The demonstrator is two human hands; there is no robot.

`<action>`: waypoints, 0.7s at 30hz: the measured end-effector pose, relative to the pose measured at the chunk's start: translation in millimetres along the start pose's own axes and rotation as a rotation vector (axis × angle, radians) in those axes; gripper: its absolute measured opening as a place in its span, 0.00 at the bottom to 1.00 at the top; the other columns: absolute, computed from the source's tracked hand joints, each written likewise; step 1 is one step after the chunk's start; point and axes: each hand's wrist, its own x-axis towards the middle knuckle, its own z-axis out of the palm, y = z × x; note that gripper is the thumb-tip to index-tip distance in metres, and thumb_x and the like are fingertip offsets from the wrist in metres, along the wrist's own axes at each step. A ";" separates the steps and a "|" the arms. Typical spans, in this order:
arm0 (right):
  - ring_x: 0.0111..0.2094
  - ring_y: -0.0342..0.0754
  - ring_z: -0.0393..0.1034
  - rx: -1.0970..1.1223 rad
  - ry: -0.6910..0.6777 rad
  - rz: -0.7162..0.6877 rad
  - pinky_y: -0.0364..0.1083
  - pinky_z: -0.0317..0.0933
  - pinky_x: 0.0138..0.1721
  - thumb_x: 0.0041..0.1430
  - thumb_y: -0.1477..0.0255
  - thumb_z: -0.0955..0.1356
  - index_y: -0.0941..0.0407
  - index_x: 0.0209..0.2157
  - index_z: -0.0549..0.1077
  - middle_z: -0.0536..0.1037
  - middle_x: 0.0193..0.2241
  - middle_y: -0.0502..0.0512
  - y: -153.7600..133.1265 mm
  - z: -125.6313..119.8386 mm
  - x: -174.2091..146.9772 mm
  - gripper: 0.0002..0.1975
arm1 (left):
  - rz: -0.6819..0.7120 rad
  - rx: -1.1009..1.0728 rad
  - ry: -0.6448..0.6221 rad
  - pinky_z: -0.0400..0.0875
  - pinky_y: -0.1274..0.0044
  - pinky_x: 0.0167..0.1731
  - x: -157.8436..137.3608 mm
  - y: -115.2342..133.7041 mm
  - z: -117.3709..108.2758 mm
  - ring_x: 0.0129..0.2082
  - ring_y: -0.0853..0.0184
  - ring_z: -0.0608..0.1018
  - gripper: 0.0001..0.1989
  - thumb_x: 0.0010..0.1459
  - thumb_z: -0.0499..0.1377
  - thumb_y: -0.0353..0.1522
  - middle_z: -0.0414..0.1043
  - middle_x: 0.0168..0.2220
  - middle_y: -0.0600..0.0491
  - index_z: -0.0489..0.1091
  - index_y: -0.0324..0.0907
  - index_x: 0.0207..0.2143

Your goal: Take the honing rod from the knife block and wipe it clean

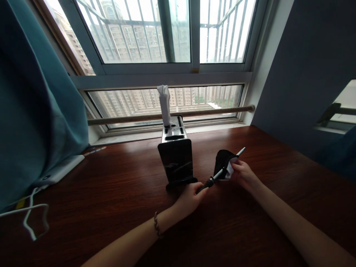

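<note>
My left hand [190, 198] grips the black handle of a thin steel rod [226, 167], which slants up and to the right over the dark wooden table [111, 193]. My right hand [242, 173] pinches a black cloth with a white patch [224, 163] around the rod's middle. Just left of the hands stands a black knife block [175, 157] with slots on its shiny top. A white item [164, 104] sticks upright out of one slot.
A white flat device [59, 170] with a white cable [30, 215] lies at the left, under a teal curtain [33, 111]. A window with a wooden rail [172, 115] runs behind the table. A dark wall [306, 74] rises at the right.
</note>
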 end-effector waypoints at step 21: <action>0.20 0.41 0.69 0.136 0.437 -0.223 0.37 0.65 0.20 0.65 0.77 0.64 0.61 0.27 0.72 0.75 0.22 0.50 -25.5 -33.7 36.1 0.12 | 0.175 0.337 0.026 0.50 0.73 0.29 -19.5 3.5 7.2 0.26 0.69 0.62 0.12 0.61 0.52 0.39 0.63 0.27 0.51 0.65 0.38 0.31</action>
